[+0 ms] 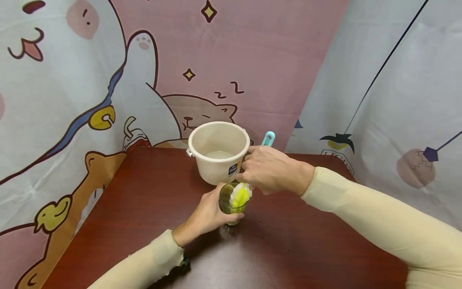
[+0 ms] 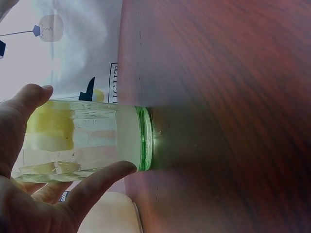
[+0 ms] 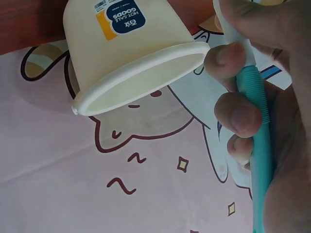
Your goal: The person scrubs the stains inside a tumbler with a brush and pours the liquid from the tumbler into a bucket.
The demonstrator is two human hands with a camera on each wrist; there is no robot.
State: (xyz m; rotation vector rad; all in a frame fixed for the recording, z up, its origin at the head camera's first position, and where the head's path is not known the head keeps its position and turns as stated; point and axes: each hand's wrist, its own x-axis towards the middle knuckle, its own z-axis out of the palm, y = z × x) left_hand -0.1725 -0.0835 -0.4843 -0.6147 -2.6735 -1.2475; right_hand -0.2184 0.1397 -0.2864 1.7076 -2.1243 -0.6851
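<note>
Head view | your left hand — fingers and thumb curled round a greenish glass | your right hand — gripping a turquoise-handled brush, its yellow-and-white sponge head inside the glass's mouth | glass above the worktop, contact you cannot tell | cream bucket standing just behind the glass, on the worktop

The bucket blocks passage beyond the glass.
</note>
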